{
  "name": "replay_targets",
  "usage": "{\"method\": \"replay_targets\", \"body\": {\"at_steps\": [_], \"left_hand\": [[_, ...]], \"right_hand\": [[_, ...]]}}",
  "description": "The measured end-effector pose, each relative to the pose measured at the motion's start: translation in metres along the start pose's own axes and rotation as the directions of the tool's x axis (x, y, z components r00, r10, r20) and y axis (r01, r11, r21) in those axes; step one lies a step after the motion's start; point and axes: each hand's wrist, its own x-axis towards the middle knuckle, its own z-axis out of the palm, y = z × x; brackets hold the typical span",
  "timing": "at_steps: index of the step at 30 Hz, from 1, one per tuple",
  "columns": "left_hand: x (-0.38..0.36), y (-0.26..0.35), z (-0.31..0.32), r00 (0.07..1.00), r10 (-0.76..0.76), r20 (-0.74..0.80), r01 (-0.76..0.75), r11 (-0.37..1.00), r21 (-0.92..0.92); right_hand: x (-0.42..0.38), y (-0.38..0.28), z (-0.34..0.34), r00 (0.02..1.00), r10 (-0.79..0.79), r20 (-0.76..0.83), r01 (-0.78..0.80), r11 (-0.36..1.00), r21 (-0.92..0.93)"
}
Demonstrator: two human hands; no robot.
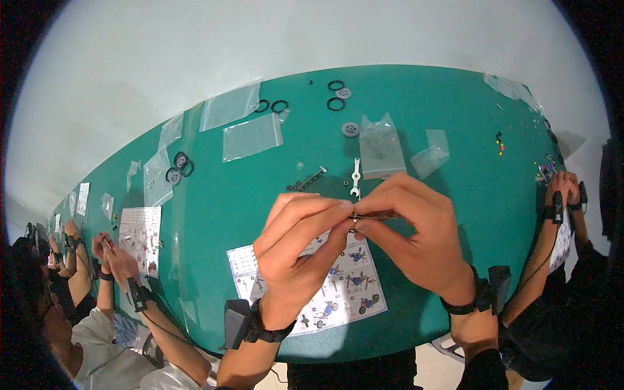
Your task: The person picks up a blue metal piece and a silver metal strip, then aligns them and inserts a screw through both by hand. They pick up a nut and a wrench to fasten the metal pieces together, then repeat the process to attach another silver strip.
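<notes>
My left hand point(296, 244) and my right hand point(416, 231) meet over the table, fingertips pinched on a small metal part point(355, 217). A thin strip of it shows under my right fingers; the rest is mostly hidden. Just beyond my fingertips lies a white plastic wrench point(355, 179). A dark strip of small parts with a screw point(307, 180) rests near my left fingers. Below both hands is a printed instruction sheet point(354, 296) with pictures of a motorbike model, partly covered by my left hand and wrist.
On the green table point(214, 195) are clear plastic bags point(252, 138), a grey wheel point(350, 129), black rings point(336, 104) and another bag point(382, 149). Co-workers' hands are at the left point(120, 260) and right point(564, 185). Small coloured parts point(500, 144) lie at the right.
</notes>
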Motion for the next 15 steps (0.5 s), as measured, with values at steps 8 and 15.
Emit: {"method": "replay_targets", "body": {"at_steps": [8, 15], "left_hand": [[0.0057, -0.0036, -0.0059, 0.996, 0.030, 0.087, -0.028, 0.999, -0.027], [0.0069, -0.0080, -0.0094, 0.989, 0.091, 0.114, -0.094, 0.995, 0.023]], "right_hand": [[0.0008, -0.0022, -0.0032, 0.999, -0.033, 0.010, 0.034, 0.993, -0.114], [0.0028, -0.0007, -0.0033, 0.994, 0.099, 0.042, -0.103, 0.989, 0.106]]}}
